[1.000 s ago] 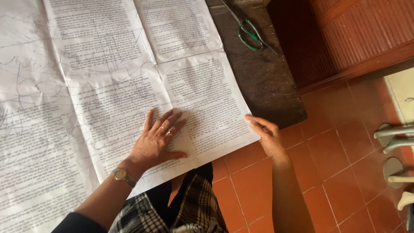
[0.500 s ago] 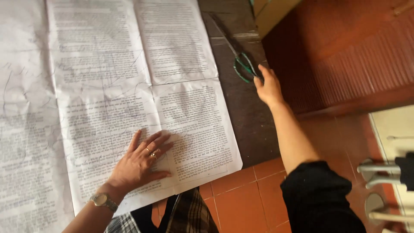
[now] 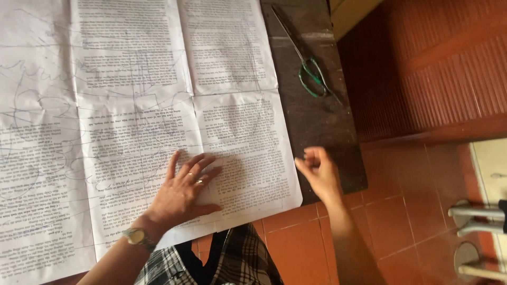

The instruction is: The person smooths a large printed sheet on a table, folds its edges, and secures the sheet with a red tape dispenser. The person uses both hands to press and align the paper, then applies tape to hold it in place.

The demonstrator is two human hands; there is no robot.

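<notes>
Left hand (image 3: 182, 192) pressing flat, fingers spread, pinning printed paper sheet (image 3: 132, 121) against curling. Right hand (image 3: 317, 171) hovering beside sheet's right edge, fingertips curling together, seemingly empty. Green-handled scissors (image 3: 309, 68) lying far right.

Paper sheet (image 3: 158, 105) is seen as thin, matt, creased, w/ printed text. Table (image 3: 317, 121) — dark wood, dull, worn. Scissors (image 3: 309, 68) — metal blades, green handles, likely plastic. Floor tiles (image 3: 417, 211) are shown matt, terracotta-like. Wristwatch (image 3: 138, 237): shiny metal.

One large printed paper sheet (image 3: 137, 121), one pair of green-handled scissors (image 3: 311, 76), two hands — one wristwatch (image 3: 138, 237), one ring (image 3: 199, 182).
</notes>
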